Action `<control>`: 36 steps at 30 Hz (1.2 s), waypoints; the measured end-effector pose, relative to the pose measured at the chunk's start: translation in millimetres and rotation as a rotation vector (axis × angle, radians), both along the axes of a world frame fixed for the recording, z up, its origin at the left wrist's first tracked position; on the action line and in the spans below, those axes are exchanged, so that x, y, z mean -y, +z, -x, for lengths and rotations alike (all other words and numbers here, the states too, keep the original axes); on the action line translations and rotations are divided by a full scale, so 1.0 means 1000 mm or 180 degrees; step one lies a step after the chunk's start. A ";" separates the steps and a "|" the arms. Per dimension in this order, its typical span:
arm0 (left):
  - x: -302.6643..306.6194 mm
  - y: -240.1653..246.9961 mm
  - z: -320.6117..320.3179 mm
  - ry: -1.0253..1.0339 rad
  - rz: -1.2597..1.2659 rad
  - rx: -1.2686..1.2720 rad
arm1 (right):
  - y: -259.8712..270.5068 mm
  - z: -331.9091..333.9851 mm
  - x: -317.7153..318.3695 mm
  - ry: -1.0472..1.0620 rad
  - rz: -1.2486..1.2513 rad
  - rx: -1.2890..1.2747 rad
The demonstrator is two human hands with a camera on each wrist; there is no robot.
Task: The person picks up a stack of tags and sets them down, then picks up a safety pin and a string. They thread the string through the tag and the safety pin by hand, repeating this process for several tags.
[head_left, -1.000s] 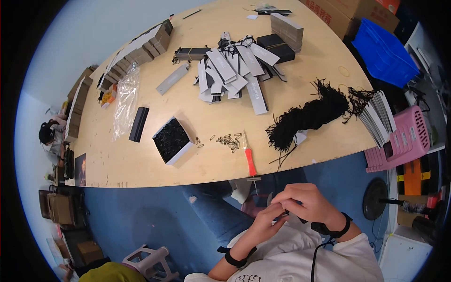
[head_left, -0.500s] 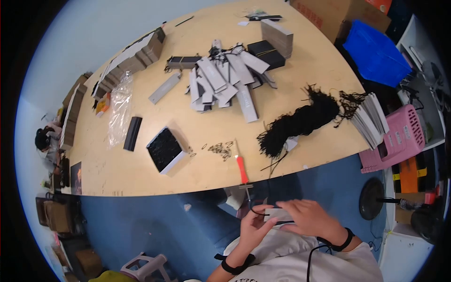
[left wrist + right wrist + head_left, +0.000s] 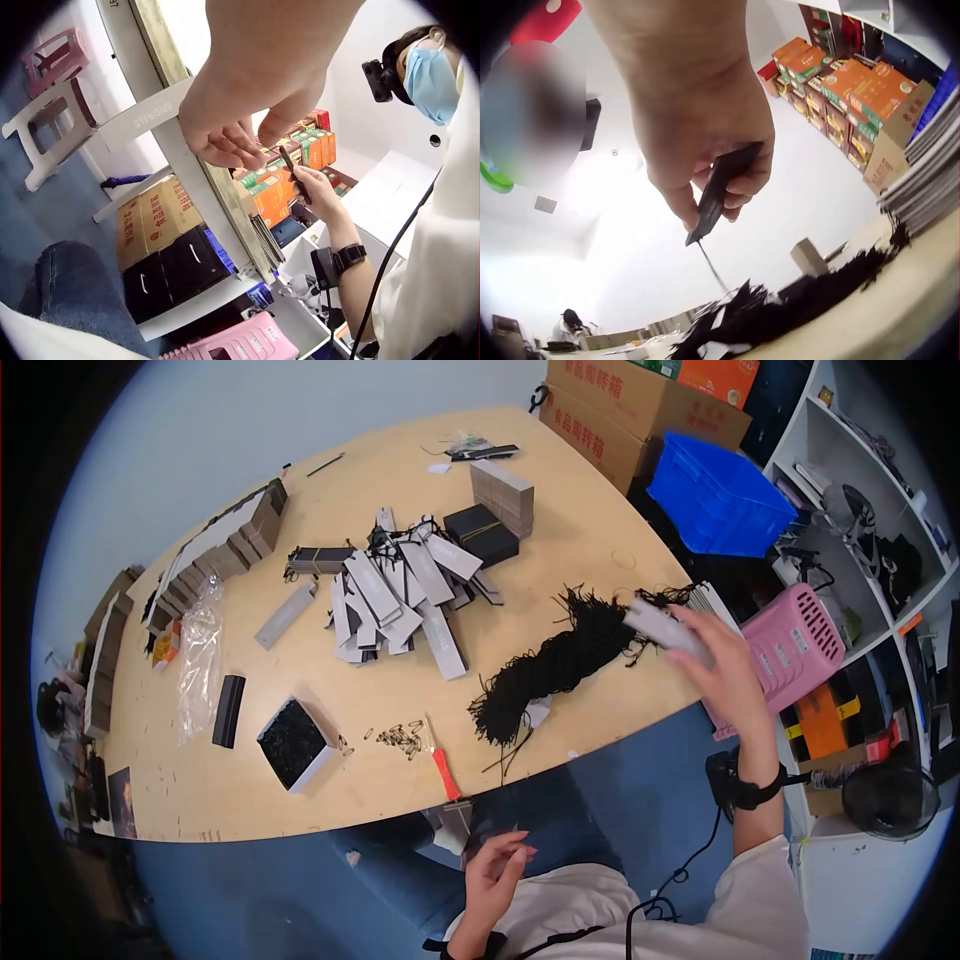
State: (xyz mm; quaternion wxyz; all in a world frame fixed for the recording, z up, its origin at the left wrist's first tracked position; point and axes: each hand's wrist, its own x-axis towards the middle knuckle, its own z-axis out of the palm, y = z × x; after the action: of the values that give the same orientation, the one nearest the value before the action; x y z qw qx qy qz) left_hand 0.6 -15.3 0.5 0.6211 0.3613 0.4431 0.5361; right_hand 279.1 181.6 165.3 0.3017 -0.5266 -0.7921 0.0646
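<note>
My right hand (image 3: pixel 722 665) is raised over the right end of the table, pinching a slim hang tag (image 3: pixel 668 630), grey on the face turned up. In the right wrist view the tag's black side (image 3: pixel 724 187) shows, with a thin dark cord (image 3: pixel 711 264) trailing from one corner. Close under it are a black bundle of cords (image 3: pixel 570 660) and a stack of tags (image 3: pixel 712 600). My left hand (image 3: pixel 490 880) hovers over my lap, fingers loosely bent and holding nothing. Beside it, a pale strip lettered ORIGINALS (image 3: pixel 142 118) overlaps the table edge in the left wrist view.
A heap of tags (image 3: pixel 375 595) lies mid-table. Nearer stand a box of black pieces (image 3: pixel 322 745), several small pins (image 3: pixel 400 738) and a red-handled tool (image 3: pixel 445 772). A pink basket (image 3: pixel 790 650) and blue crate (image 3: pixel 715 500) stand right of the table.
My right hand has left my left hand, carrying the tag up and rightward over the table. The left hand stays at the lap and has let go of the tag. The head view has shifted right.
</note>
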 end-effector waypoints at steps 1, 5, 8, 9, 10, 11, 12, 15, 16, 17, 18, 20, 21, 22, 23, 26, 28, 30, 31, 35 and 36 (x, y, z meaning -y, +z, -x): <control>0.000 -0.002 0.001 0.0020 -0.0021 0.0009 | -0.009 -0.015 -0.009 -0.0205 -0.0142 0.0052; 0.002 -0.007 0.006 0.0139 0.0010 -0.0049 | -0.052 -0.066 -0.025 -0.0677 -0.0122 0.0249; 0.002 -0.012 0.009 0.0217 0.0051 -0.0087 | -0.063 -0.072 -0.019 -0.0887 -0.0078 0.0236; 0.002 -0.013 0.010 0.0279 0.0071 -0.0063 | -0.065 -0.072 -0.017 -0.0883 -0.0070 0.0238; 0.003 -0.013 0.011 0.0295 0.0083 -0.0066 | -0.068 -0.072 -0.016 -0.0996 -0.0092 0.0230; 0.002 -0.010 0.012 0.0310 0.0104 -0.0065 | -0.071 -0.072 -0.015 -0.1096 -0.0109 0.0213; 0.002 -0.007 0.014 0.0340 0.0127 -0.0074 | -0.074 -0.071 -0.015 -0.1086 -0.0133 0.0252; 0.005 -0.009 0.017 0.0662 -0.0128 -0.0474 | -0.078 -0.061 -0.015 -0.1081 -0.0569 0.0692; 0.003 -0.012 0.021 0.0880 -0.0432 -0.1105 | -0.078 -0.054 -0.013 -0.0967 -0.0726 0.0732; 0.002 -0.006 0.024 0.0931 -0.0411 -0.1145 | -0.072 -0.039 -0.009 -0.0855 -0.0886 0.0772; -0.002 0.002 0.027 0.1148 -0.0692 -0.1740 | -0.068 -0.019 -0.003 -0.0625 -0.0921 0.0503; -0.010 0.010 0.031 0.1471 -0.1029 -0.2516 | -0.076 0.017 0.016 0.0142 -0.0398 -0.0255; -0.013 0.011 0.031 0.1504 -0.1010 -0.2553 | -0.083 0.037 0.022 0.0663 -0.0194 -0.0215; -0.017 0.011 0.031 0.1639 -0.0937 -0.2520 | -0.089 0.058 0.028 0.1181 0.0000 -0.0174; -0.018 0.011 0.032 0.1769 -0.0862 -0.2485 | -0.089 0.082 0.038 0.1398 0.0360 -0.0191; -0.020 0.011 0.036 0.1849 -0.0893 -0.2573 | -0.091 0.122 0.044 0.1802 0.0681 -0.0099; -0.023 0.011 0.043 0.1980 -0.0990 -0.2746 | -0.095 0.131 0.040 0.1995 0.0594 0.0092; -0.032 0.010 0.053 0.2145 -0.1068 -0.3157 | -0.099 0.133 0.038 0.2000 0.0653 0.0069; -0.037 0.012 0.057 0.2280 -0.1147 -0.3543 | -0.101 0.133 0.037 0.1973 0.0720 0.0064; -0.066 0.028 0.066 0.2360 -0.0951 -0.4142 | -0.102 0.137 0.043 0.1951 0.0720 0.0046; -0.076 0.024 0.070 0.2323 -0.0852 -0.3951 | -0.105 0.138 0.044 0.1947 0.1056 -0.0369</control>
State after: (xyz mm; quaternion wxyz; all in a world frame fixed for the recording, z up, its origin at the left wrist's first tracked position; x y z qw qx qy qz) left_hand -69.3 60.6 24.5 -0.0120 0.5007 0.7363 0.4550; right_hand 141.1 137.8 60.2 0.2232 -0.3022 -0.8735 0.3096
